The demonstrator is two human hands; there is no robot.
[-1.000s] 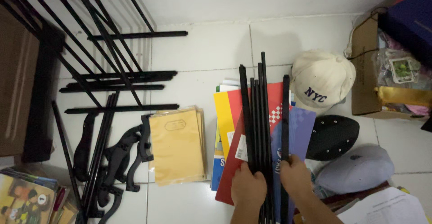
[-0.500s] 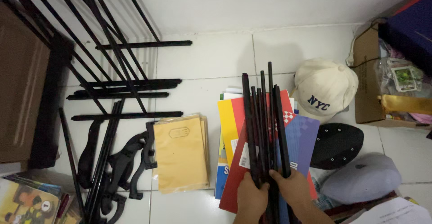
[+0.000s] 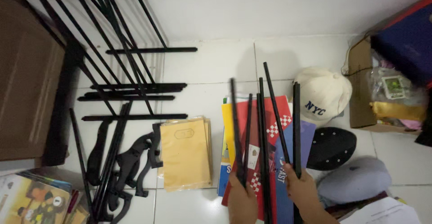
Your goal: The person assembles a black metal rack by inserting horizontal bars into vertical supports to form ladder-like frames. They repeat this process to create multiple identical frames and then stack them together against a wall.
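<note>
Rods (image 3: 263, 129): black, thin, fanned out upright, near edge centre, over the red folder (image 3: 258, 111) and blue folder (image 3: 303, 138) on the tiled floor (image 3: 211, 66). Left hand (image 3: 242, 201) fingers closed on the left rods, right hand (image 3: 303, 190) fingers closed on the right ones. Right of them: white cap (image 3: 324, 95), black cap (image 3: 332, 148), grey cap (image 3: 355, 179). Left: yellow envelopes (image 3: 185, 154), then more black rods (image 3: 135, 91) lying flat.

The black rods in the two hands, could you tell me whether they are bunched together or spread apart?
Spread apart. The black rods fan out, with gaps showing between their upper ends, above the left hand and right hand.
</note>
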